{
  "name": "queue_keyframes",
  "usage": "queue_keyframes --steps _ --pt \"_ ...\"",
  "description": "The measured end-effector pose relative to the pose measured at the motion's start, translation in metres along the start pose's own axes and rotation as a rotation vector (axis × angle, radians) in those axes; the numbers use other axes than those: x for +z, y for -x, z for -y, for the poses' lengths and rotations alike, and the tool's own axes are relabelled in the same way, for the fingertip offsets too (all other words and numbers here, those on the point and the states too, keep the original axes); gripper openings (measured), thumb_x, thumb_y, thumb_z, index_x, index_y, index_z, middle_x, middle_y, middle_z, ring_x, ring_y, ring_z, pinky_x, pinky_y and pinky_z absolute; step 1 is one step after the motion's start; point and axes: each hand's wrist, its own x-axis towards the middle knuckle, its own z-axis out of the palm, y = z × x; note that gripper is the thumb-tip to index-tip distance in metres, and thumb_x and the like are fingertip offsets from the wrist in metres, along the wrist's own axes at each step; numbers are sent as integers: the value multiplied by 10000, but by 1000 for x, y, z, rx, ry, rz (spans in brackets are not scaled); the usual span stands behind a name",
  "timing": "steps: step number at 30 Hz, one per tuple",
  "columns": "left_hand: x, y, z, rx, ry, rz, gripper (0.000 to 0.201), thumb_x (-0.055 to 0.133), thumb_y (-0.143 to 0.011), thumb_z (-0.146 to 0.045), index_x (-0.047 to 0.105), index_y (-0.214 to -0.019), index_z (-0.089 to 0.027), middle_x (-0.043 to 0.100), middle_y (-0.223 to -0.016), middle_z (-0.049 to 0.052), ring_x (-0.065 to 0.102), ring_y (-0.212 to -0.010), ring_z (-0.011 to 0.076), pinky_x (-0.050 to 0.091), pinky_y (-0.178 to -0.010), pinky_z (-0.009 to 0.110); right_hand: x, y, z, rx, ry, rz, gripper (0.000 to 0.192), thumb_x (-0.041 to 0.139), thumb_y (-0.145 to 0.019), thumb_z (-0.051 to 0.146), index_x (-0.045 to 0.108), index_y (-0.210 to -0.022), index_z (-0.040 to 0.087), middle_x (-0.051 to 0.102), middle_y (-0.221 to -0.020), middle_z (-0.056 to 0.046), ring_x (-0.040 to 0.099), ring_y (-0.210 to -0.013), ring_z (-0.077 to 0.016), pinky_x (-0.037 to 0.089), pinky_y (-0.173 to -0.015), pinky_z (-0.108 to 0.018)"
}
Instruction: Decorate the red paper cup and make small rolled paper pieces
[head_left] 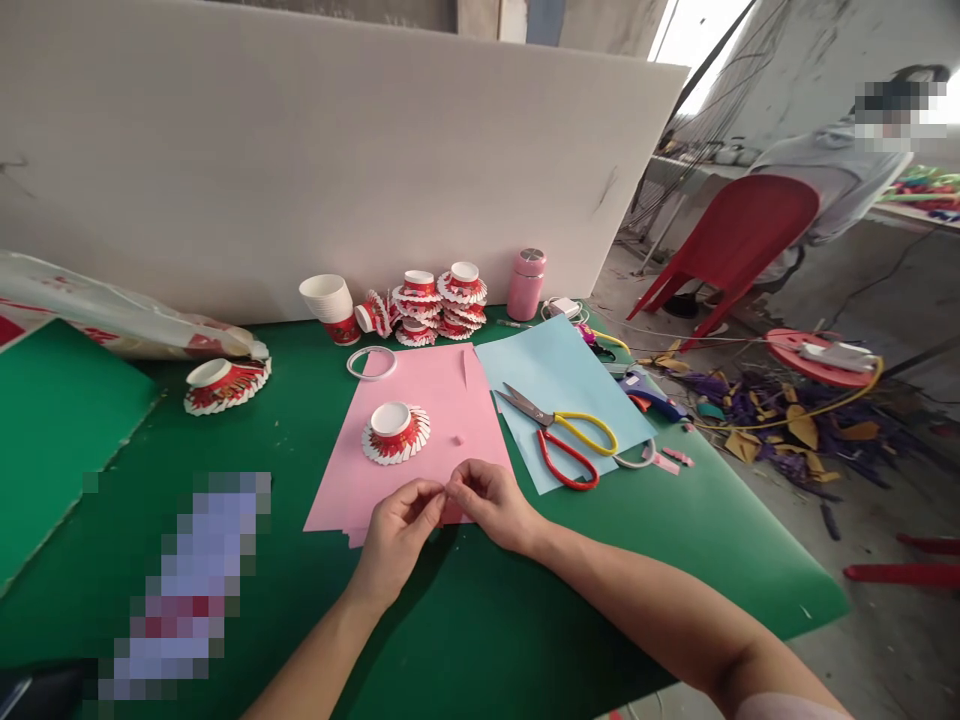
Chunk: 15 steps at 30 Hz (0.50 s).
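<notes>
Two forearms reach in over the green table (525,620).
Left hand (397,530) and right hand (491,505) pinch a small pink paper piece (452,512) between fingertips; its long axis cannot be told.

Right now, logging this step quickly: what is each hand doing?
Left hand: pinched shut on the pink paper piece.
Right hand: pinched shut on it too.

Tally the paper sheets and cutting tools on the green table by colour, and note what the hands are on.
Pink paper sheet: 1
Light blue paper sheet: 1
Scissors, yellow and red handles: 1
Total: 3
The left hand and right hand meet at the near edge of the pink sheet, pinching a small pink piece between the fingertips.
</notes>
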Motion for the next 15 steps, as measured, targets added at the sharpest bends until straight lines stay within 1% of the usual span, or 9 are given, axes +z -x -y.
queue_keyframes --steps 2,8,13,15 --pt "-1 0 0 13 -25 5 197 586 -778 -356 624 -750 -166 565 -683 -5 519 -659 128 464 -637 241 0 0 0 -6 -12 -4 365 558 -743 518 470 -685 168 459 -600 31 376 -539 -77 307 -502 -219" --pt "-1 1 -6 76 -181 -19 225 564 -789 -372 582 -693 -169 487 -620 -24 453 -575 110 423 -540 214 -1 -1 1 -5 -97 -19 373 591 -713 520 495 -671 162 462 -600 36 372 -542 -72 301 -515 -222" --pt "2 0 -14 111 -219 -43 219 563 -782 -363 573 -675 -171 500 -616 -16 472 -567 117 428 -532 218 -4 -4 2 38 -262 -42 413 662 -639 543 510 -625 159 456 -547 52 369 -515 -64 294 -495 -215" --pt "4 -1 -17 122 -226 -42 205 564 -779 -346 580 -673 -171 513 -613 -14 472 -559 116 423 -526 217 -6 -3 1 60 -292 -43 426 686 -609 550 517 -612 158 455 -524 57 365 -493 -61 287 -475 -213"
